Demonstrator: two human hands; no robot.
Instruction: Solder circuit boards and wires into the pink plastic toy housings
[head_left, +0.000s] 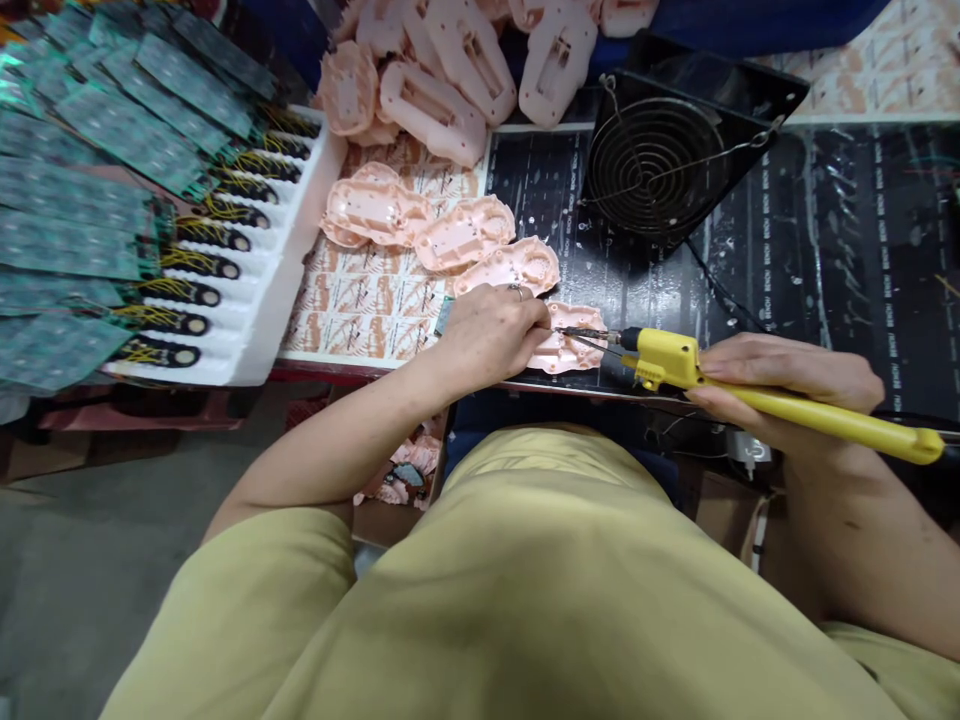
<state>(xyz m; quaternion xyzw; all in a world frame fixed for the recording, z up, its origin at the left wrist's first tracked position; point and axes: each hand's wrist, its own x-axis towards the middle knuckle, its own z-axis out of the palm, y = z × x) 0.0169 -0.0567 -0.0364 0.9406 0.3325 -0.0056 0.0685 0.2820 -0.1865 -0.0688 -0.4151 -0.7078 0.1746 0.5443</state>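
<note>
My right hand grips a yellow soldering iron with a wire feed under its nose. Its metal tip points left and reaches over a pink plastic shell at the table's front edge. My left hand, a ring on one finger, is closed with fingertips pinched at that shell, right by the tip. What the pinch holds is hidden. A corner of a greenish piece shows beside the left hand. Three more pink shells lie in a slanting row behind it, the nearest shell just beyond my knuckles.
A black fan stands at the back, its cable running right. Pink housings are heaped behind the row. On the left, a white foam tray carries green circuit boards with yellow wires. Below the table edge, a box holds pink scraps.
</note>
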